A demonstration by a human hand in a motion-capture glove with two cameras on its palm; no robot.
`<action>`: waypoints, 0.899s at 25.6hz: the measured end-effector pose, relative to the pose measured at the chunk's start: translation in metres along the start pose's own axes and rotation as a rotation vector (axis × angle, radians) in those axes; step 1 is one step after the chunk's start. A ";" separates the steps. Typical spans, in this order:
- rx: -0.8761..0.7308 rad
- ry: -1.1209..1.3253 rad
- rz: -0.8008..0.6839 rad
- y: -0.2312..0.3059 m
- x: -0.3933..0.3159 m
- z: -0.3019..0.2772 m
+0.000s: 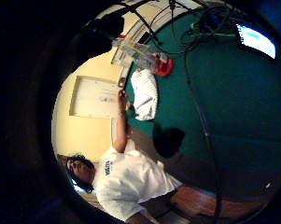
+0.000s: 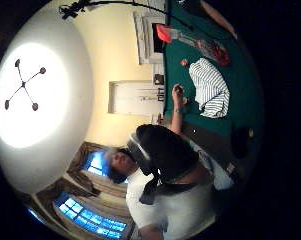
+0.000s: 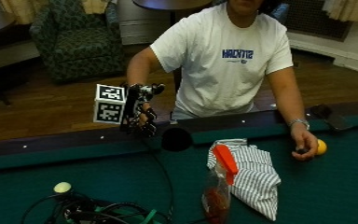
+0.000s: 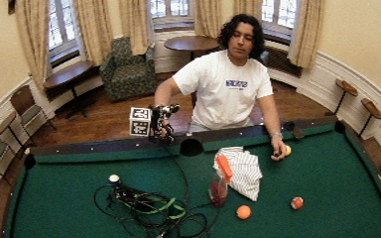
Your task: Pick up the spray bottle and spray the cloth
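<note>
Outside view: gloved right hand (image 3: 143,114) raised above table rail (image 3: 73,144), fingers loosely curled, holding nothing. Spray bottle (image 3: 217,189) upright just beside striped cloth (image 3: 250,170), well apart from hand.

The person's white T-shirt (image 3: 229,65) bears blue chest lettering that seems to read "HACKTTS"; smaller print beneath is illegible.
</note>
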State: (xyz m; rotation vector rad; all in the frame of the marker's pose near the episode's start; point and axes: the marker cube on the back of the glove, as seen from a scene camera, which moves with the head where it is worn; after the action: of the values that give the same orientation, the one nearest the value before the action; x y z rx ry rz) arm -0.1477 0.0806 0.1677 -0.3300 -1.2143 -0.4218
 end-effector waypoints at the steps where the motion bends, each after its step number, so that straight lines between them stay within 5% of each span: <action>1: 0.000 0.003 0.005 -0.002 0.002 0.001; 15: 0.008 -0.027 -0.002 -0.054 0.020 0.028; 23: 0.141 0.029 -0.004 -0.096 0.023 0.049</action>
State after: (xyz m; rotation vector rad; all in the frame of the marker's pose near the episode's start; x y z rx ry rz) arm -0.2280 0.0161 0.2074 -0.1997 -1.2095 -0.3412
